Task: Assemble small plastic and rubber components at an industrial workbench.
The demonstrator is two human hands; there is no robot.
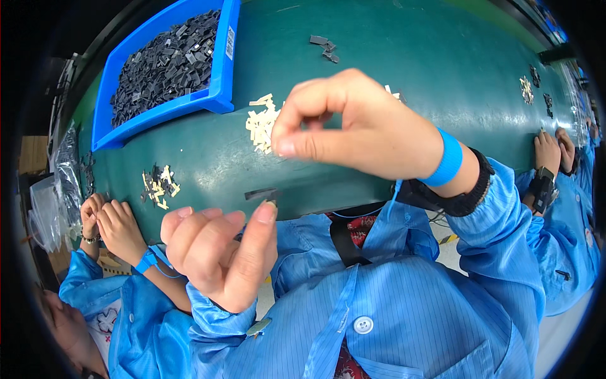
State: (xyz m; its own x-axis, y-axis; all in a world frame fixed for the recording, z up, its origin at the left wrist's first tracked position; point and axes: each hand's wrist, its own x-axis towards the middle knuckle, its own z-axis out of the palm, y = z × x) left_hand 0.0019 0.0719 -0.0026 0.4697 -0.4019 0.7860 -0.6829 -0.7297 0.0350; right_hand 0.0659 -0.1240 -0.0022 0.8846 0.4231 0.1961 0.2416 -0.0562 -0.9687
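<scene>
A small flat dark grey plastic piece (259, 194) shows at the thumb tip of my left hand (224, 256), which is closed on it low over the near edge of the table. My right hand (360, 129) reaches across from the right, thumb and forefinger pinched together. Its fingertips are at the edge of a pile of small cream-coloured strips (259, 126); whatever they hold, if anything, is too small to make out. A blue band (448, 158) circles my right wrist.
A blue bin (221, 76) full of dark plastic pieces stands far left on the green table (404, 38). A few dark pieces (325, 47) lie beyond my right hand. A mixed pile (160, 185) lies left, near a co-worker's hands (113, 224). Another co-worker's hands (549, 151) are at right.
</scene>
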